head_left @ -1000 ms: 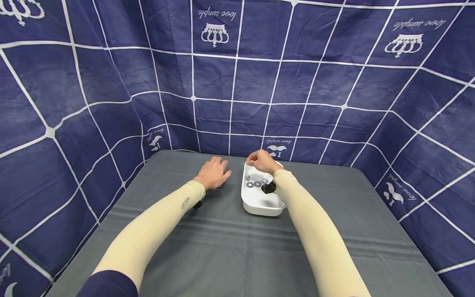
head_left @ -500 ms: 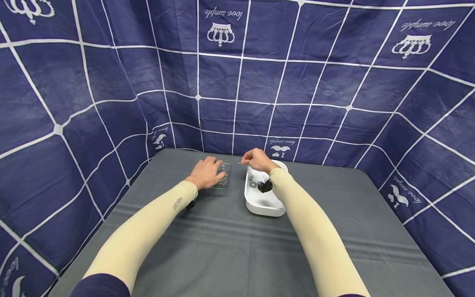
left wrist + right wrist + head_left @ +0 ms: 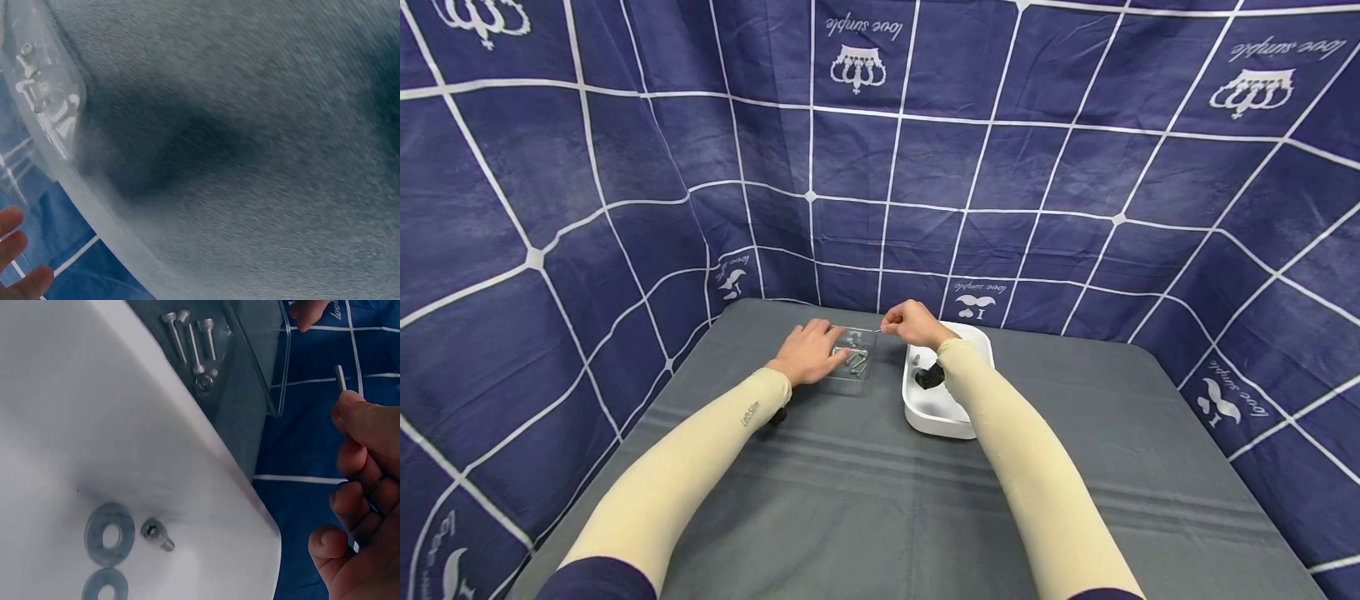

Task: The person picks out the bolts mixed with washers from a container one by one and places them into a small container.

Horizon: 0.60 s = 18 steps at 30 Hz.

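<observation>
My right hand [image 3: 917,325] pinches a small metal screw [image 3: 340,378] between thumb and forefinger, its threaded shank sticking out past the fingertips. It is over the far left end of a white tray [image 3: 940,427]. In the right wrist view two grey washers [image 3: 109,534] and one socket-head screw [image 3: 155,532] lie in the tray. My left hand [image 3: 808,354], fingers spread, lies at the left side of a clear plastic box [image 3: 848,388] and covers part of it. Several socket-head screws [image 3: 208,339] lie inside the box.
A grey cloth [image 3: 820,500] covers the table under box and tray. Blue curtains [image 3: 850,158] with white lines stand behind the table and along both sides. The box stands a short gap left of the tray.
My right hand has moved left with the screw, from over the tray towards the clear box. My left hand has shifted left, and more of the box and its screws shows.
</observation>
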{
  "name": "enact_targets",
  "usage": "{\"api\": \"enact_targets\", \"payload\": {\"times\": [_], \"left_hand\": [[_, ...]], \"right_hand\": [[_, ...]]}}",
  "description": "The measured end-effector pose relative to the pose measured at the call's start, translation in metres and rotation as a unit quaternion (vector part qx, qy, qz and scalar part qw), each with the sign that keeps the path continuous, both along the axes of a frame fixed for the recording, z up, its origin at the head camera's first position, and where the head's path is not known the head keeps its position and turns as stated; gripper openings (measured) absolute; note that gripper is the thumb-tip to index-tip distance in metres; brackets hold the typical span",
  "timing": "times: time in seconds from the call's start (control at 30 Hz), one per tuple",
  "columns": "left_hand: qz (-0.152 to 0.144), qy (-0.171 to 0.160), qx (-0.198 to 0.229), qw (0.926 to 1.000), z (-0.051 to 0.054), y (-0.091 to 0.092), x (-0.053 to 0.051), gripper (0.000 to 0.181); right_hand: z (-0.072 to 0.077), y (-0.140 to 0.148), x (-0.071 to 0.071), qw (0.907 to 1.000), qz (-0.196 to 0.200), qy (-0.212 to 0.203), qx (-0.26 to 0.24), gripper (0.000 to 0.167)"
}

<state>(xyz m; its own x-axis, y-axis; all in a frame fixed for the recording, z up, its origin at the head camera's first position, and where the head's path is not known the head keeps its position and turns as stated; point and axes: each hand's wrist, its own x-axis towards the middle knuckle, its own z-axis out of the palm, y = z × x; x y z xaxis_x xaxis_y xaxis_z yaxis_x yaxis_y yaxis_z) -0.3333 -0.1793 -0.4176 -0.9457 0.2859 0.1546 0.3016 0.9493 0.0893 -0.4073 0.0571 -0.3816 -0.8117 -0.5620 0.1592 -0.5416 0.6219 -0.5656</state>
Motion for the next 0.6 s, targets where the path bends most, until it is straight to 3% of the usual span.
{"api": "enact_targets", "payload": {"times": [0.37, 0.6], "left_hand": [[0.028, -0.021, 0.008, 0.9994, -0.014, -0.016, -0.001, 0.059], [0.043, -0.023, 0.008, 0.9988, -0.017, -0.017, -0.003, 0.063]], "right_hand": [[-0.001, -0.016, 0.002, 0.9999, 0.010, -0.004, 0.008, 0.012], [-0.003, -0.028, 0.001, 0.9998, 0.015, 0.002, 0.010, 0.008]]}}
